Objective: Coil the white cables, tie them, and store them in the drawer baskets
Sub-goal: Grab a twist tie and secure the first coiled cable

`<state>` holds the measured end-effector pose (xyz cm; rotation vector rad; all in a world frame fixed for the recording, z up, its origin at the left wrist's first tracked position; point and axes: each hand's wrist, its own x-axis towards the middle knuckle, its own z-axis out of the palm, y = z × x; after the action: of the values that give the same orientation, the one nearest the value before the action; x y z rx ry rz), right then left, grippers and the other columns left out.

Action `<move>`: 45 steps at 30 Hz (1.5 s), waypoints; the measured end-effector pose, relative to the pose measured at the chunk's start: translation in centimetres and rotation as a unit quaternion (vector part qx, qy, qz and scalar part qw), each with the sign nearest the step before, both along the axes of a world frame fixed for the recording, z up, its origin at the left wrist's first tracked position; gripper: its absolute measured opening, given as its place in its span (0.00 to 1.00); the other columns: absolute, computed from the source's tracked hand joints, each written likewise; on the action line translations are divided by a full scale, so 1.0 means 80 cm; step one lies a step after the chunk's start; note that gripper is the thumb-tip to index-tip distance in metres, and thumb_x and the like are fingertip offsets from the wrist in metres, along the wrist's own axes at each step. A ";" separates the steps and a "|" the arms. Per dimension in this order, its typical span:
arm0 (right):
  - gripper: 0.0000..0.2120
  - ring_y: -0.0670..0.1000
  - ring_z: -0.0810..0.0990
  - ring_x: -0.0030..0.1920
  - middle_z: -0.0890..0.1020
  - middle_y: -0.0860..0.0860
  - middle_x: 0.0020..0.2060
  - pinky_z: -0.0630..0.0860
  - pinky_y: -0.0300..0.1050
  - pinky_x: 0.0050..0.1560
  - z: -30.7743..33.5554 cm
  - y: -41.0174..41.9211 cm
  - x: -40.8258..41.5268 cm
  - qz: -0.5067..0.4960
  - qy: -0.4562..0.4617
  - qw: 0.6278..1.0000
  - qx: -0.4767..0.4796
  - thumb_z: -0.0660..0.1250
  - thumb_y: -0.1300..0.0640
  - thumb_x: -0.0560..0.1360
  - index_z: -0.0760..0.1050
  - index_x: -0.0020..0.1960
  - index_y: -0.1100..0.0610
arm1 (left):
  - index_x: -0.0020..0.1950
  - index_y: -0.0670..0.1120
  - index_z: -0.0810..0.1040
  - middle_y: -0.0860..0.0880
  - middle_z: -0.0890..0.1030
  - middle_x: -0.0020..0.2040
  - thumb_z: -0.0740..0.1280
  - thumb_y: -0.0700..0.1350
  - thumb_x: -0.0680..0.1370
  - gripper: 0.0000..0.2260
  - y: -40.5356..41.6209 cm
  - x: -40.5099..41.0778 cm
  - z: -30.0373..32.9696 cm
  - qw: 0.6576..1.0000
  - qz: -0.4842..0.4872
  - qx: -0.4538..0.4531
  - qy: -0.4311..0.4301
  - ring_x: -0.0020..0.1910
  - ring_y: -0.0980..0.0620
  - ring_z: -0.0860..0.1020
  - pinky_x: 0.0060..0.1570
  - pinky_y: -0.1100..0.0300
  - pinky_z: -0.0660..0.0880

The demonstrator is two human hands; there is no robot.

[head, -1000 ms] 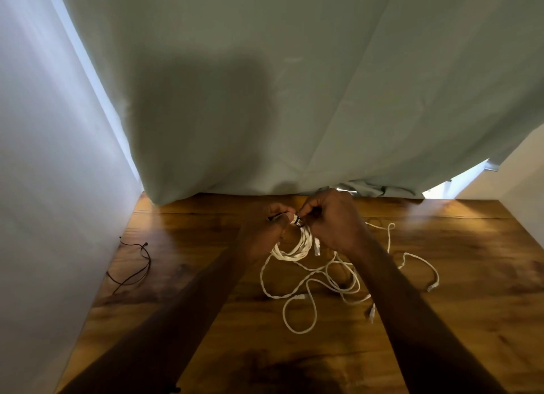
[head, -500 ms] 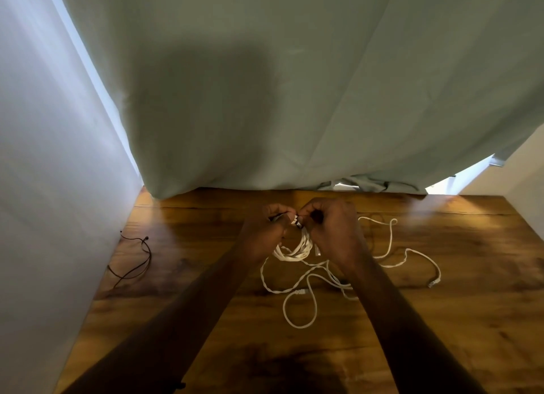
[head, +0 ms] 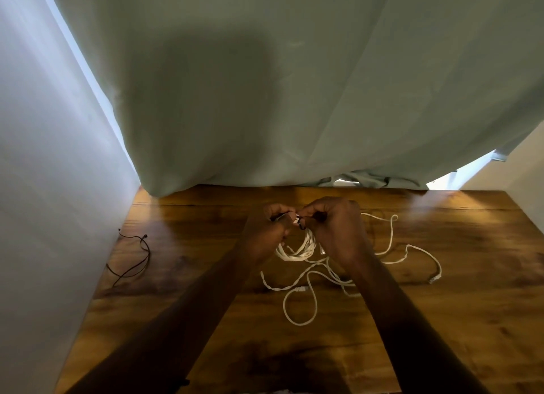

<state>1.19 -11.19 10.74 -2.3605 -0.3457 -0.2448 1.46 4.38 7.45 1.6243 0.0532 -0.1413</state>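
A coiled bundle of white cable [head: 297, 251] hangs between my two hands above the wooden table [head: 182, 279]. My left hand [head: 269, 229] and my right hand [head: 335, 229] are close together at the top of the coil, each pinching an end of a thin dark tie [head: 299, 223] wrapped round the bundle. More loose white cable [head: 306, 293] lies in loops on the table below and to the right, ending in a connector [head: 435, 279]. No drawer or basket is in view.
A thin dark cord [head: 138, 258] lies near the table's left edge by a white wall [head: 53, 217]. A pale green curtain [head: 279, 84] hangs across the back of the table. Another white wall [head: 527, 176] stands at the far right.
Both hands stay at the top of the coil working the tie. The loose cable loops on the table have shifted slightly, drawn in toward the hands.
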 end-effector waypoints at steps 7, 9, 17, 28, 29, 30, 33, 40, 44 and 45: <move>0.12 0.40 0.84 0.37 0.85 0.44 0.35 0.78 0.35 0.41 0.025 -0.014 0.027 0.058 0.124 0.991 -0.010 0.82 0.63 0.64 0.85 0.43 0.52 | 0.48 0.49 0.83 0.50 0.77 0.32 0.66 0.37 0.80 0.09 0.005 -0.001 0.000 0.998 -0.030 -0.035 0.030 0.30 0.56 0.74 0.28 0.62 0.72; 0.12 0.42 0.84 0.36 0.86 0.45 0.35 0.78 0.38 0.41 0.033 -0.018 0.033 0.081 0.151 0.985 -0.014 0.83 0.61 0.62 0.85 0.43 0.53 | 0.50 0.46 0.83 0.45 0.79 0.36 0.65 0.36 0.79 0.09 0.006 0.001 0.001 0.995 -0.036 -0.081 0.049 0.31 0.55 0.74 0.27 0.61 0.71; 0.13 0.41 0.83 0.37 0.86 0.44 0.35 0.80 0.43 0.42 0.040 -0.025 0.044 0.109 0.219 0.968 -0.052 0.84 0.55 0.60 0.85 0.42 0.52 | 0.46 0.47 0.81 0.46 0.80 0.39 0.66 0.39 0.79 0.07 -0.002 -0.001 0.001 0.993 -0.006 -0.083 0.083 0.32 0.53 0.74 0.29 0.61 0.69; 0.04 0.51 0.86 0.38 0.86 0.54 0.37 0.77 0.41 0.37 -0.002 0.001 0.007 -0.011 0.206 0.949 0.240 0.75 0.60 0.73 0.82 0.48 0.57 | 0.49 0.49 0.77 0.50 0.79 0.35 0.63 0.42 0.82 0.05 0.005 0.001 0.000 0.999 0.020 -0.041 -0.030 0.29 0.60 0.75 0.26 0.65 0.71; 0.07 0.52 0.86 0.38 0.86 0.55 0.38 0.76 0.39 0.34 -0.006 0.004 0.004 -0.034 0.196 0.939 0.280 0.76 0.60 0.72 0.81 0.49 0.57 | 0.50 0.50 0.77 0.51 0.79 0.34 0.63 0.43 0.82 0.04 0.005 0.003 -0.001 0.998 0.025 -0.034 -0.036 0.29 0.60 0.75 0.26 0.64 0.71; 0.09 0.53 0.86 0.38 0.86 0.56 0.39 0.75 0.39 0.32 -0.009 0.006 0.002 -0.059 0.184 0.930 0.314 0.77 0.60 0.71 0.80 0.49 0.56 | 0.50 0.49 0.77 0.52 0.79 0.34 0.64 0.43 0.81 0.03 0.005 0.004 0.000 0.998 0.032 -0.030 -0.040 0.29 0.60 0.75 0.27 0.64 0.71; 0.07 0.54 0.86 0.39 0.87 0.53 0.38 0.81 0.48 0.38 -0.017 0.014 -0.004 -0.099 0.095 0.935 0.328 0.77 0.62 0.71 0.82 0.47 0.56 | 0.50 0.49 0.77 0.54 0.78 0.33 0.64 0.44 0.81 0.03 0.000 0.006 0.001 0.997 0.052 -0.030 -0.039 0.29 0.60 0.75 0.29 0.63 0.72; 0.04 0.43 0.83 0.49 0.86 0.47 0.47 0.80 0.43 0.50 -0.025 0.025 -0.019 -0.126 -0.126 0.975 0.136 0.73 0.59 0.77 0.85 0.51 0.55 | 0.51 0.46 0.78 0.52 0.77 0.33 0.65 0.45 0.81 0.04 -0.009 0.013 0.005 0.996 0.082 -0.031 -0.033 0.28 0.57 0.74 0.29 0.59 0.71; 0.06 0.48 0.83 0.51 0.86 0.52 0.52 0.76 0.37 0.53 -0.025 0.032 -0.018 -0.146 -0.165 0.975 0.027 0.70 0.60 0.78 0.85 0.52 0.57 | 0.51 0.43 0.78 0.50 0.78 0.33 0.65 0.43 0.81 0.05 -0.012 0.014 0.008 0.994 0.094 -0.040 -0.036 0.28 0.56 0.73 0.29 0.59 0.71; 0.07 0.49 0.83 0.51 0.85 0.53 0.53 0.75 0.36 0.53 -0.024 0.035 -0.019 -0.153 -0.165 0.974 0.011 0.69 0.61 0.78 0.85 0.53 0.57 | 0.51 0.42 0.78 0.49 0.78 0.33 0.65 0.43 0.81 0.05 -0.012 0.013 0.008 0.994 0.097 -0.041 -0.036 0.27 0.56 0.73 0.29 0.59 0.71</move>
<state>-0.31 -8.41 8.80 -2.3431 -0.1287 -0.7885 2.52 3.41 8.09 1.5321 0.1480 0.0650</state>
